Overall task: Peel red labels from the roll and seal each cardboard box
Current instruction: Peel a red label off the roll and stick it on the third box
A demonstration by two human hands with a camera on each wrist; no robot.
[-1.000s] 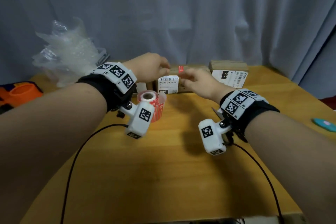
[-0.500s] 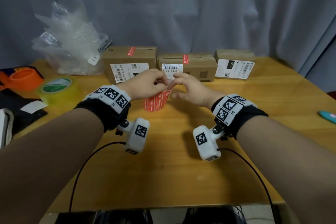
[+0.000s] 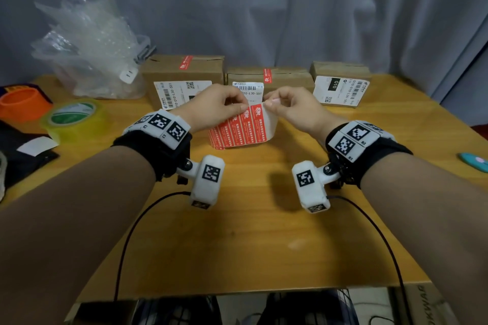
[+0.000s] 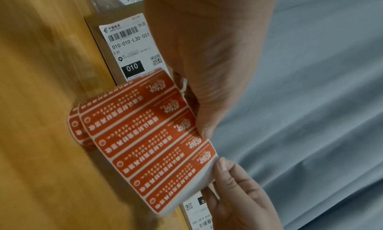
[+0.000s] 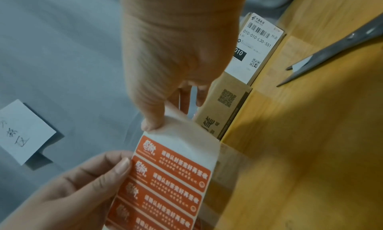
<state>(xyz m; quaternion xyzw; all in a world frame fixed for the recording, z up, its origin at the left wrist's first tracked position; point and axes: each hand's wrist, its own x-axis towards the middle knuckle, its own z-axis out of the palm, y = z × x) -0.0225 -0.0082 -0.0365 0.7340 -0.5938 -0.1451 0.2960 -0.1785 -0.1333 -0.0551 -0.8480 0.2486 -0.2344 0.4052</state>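
Both hands are up over the table's [image 3: 237,232] middle with a strip of red labels [image 3: 239,128] stretched between them — half a second ago they were bunched together right on the label roll. Left hand [image 3: 211,107] pinches the strip's upper left edge, thumb on the red face. Right hand [image 3: 295,108] pinches the blank white backing at the strip's free end; its fingers are curled around that end. Strip now hangs unrolled, lower end near the tabletop. Behind it, three cardboard boxes in a far row — left box [image 3: 184,71] and middle box [image 3: 272,78] each carry a red seal, right box [image 3: 340,74] shows none.
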